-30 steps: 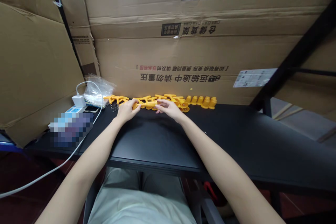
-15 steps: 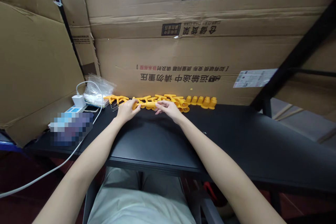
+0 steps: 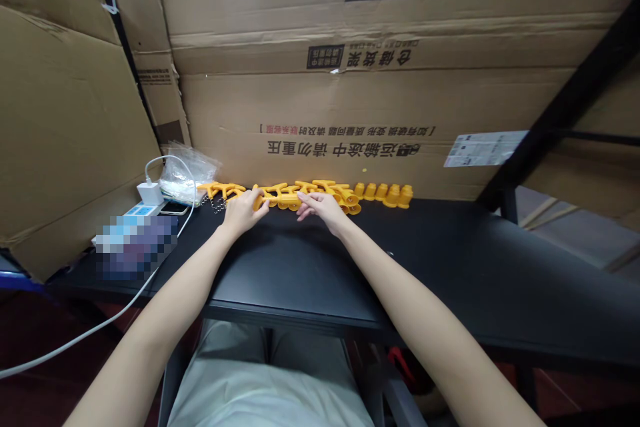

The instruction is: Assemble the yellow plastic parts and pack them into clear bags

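My left hand [image 3: 243,211] is closed around one end of a yellow plastic part [image 3: 286,199], held level just above the black tabletop. My right hand [image 3: 324,209] has its fingers curled and drawn together at the part's other end. Its fingertips partly hide that end. Directly behind the hands lies a row of branched yellow plastic pieces [image 3: 327,185], partly covered by my fingers. Yellow cone-like pieces [image 3: 354,200] with round open ends sit just right of my right hand.
Several yellow stepped caps [image 3: 382,191] stand along the cardboard wall [image 3: 320,100]. Leftward are a ball chain [image 3: 216,203], a clear plastic bag [image 3: 186,170], a phone [image 3: 175,208] and a white charger [image 3: 150,193] with its cable [image 3: 107,320]. The black tabletop [image 3: 300,267] ends near my lap.
Almost nothing differs. My right fingers shift slightly at the end of the yellow plastic part, while my left hand keeps its grip.
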The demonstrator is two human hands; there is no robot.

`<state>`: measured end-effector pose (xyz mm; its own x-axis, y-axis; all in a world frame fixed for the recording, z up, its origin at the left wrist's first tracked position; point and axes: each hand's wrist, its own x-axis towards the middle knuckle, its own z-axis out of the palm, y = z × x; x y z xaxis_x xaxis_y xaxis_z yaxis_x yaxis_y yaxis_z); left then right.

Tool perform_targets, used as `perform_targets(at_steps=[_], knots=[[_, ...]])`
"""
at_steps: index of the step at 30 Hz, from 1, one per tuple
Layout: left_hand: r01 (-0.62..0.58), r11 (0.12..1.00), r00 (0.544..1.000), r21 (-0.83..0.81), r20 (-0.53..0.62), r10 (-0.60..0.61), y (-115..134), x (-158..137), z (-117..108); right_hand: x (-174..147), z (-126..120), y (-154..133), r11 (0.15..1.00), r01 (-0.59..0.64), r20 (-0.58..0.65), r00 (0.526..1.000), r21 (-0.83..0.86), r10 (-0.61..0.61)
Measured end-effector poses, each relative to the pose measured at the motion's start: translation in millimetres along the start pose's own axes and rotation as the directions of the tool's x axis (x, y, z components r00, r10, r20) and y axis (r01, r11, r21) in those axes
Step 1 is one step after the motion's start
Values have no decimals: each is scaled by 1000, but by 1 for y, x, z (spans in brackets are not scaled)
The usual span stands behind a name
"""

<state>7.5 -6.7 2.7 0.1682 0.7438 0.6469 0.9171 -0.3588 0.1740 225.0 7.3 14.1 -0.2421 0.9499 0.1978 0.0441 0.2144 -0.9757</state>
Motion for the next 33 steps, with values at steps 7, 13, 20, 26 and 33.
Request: perform_targets(at_steps=[7,13,20,26,33], knots=[[-1,1000,1000,9,-19,1,3,-1,0,-2,5,-11,991,-125,-60,990,40,127],[-7,1000,999,13,-33,7,4,-1,2,-5,8,-17,971,-227,-106,966,72,234],[-4,1000,999,26,-32,5,4,-1,3,-5,10,-16,950,-293,-127,944,105,305],[-7,999,1000,31,-21,7,5,-1,2,-3,10,-13,934,-326,-123,931,146,344],[4,1000,1000,-3,-8,-4,5,0,4,-3,13,-16,891,-402,-114,895,212,431]])
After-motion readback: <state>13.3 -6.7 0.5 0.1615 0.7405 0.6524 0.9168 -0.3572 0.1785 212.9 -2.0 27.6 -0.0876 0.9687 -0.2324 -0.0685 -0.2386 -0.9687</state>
